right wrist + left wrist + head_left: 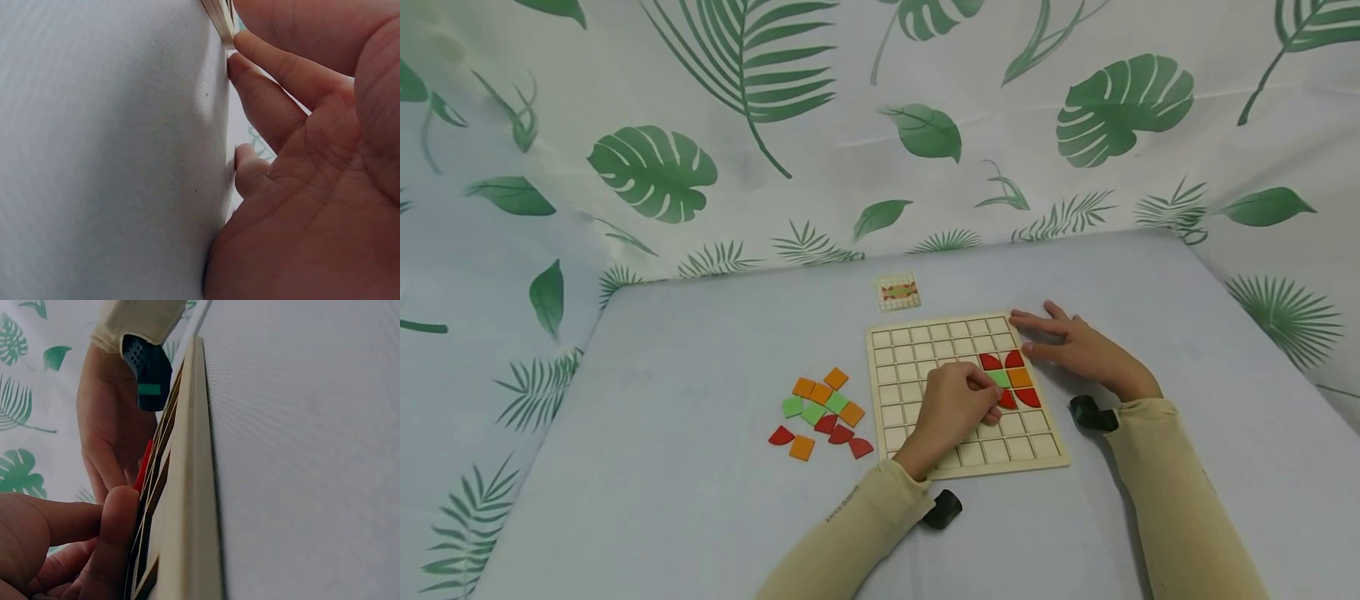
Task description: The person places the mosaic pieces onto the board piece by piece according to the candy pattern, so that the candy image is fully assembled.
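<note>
My left hand (951, 408) reaches over the wooden grid board (891, 350), its fingers bent and thumb and fingertips together. At those fingertips is a red quarter-circle tile (1008, 402), pinched at its near side and partly covered; the left wrist view shows a red tile (144, 465) just past the thumb. Beside it on the board lie a green square tile (997, 378), an orange square tile (1020, 377) and more red quarter-circles (1027, 397). My right hand (1078, 350) rests at the board's right edge, fingers extended; in the right wrist view its fingertips touch the board's corner (219, 22).
Left of the board lies a loose group of orange (802, 448), green (792, 407) and red (861, 448) tiles. A small pattern card (897, 292) lies behind the board. Black wrist devices (942, 509) sit at both cuffs. A leaf-print cloth (820, 192) hangs behind the table.
</note>
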### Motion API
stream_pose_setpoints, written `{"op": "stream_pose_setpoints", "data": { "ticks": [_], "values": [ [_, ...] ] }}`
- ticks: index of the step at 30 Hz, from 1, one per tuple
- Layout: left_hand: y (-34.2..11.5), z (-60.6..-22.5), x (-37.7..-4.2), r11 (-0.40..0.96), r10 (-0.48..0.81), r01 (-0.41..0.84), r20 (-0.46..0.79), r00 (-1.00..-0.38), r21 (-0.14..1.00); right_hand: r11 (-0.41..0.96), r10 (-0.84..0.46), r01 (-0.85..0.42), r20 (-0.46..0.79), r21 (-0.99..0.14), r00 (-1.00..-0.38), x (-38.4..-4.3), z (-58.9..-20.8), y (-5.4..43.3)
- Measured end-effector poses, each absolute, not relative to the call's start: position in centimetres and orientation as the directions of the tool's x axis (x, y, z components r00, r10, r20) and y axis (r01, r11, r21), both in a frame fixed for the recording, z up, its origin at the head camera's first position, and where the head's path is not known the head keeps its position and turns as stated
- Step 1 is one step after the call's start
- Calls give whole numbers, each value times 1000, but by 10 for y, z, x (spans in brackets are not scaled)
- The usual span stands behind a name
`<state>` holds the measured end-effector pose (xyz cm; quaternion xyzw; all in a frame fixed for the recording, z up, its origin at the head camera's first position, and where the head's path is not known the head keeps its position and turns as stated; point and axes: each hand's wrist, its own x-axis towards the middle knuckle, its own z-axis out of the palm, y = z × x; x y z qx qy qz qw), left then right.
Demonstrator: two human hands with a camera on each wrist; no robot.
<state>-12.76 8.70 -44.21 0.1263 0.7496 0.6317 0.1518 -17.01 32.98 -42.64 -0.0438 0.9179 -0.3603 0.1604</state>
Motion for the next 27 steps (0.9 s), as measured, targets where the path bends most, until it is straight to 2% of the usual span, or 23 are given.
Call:
{"op": "stream_pose_setpoints", "data": {
  "ticks": [20,27],
  "values": [
    [84,-442,-128,166,414,27,-45,-909,986,721,-187,53,-267,-691,-945,-168,-423,327],
    [77,-437,-132,121,429,-28,-77,-900,992,724,-189,49,-267,-688,-945,-170,-425,328]
  ]
}}
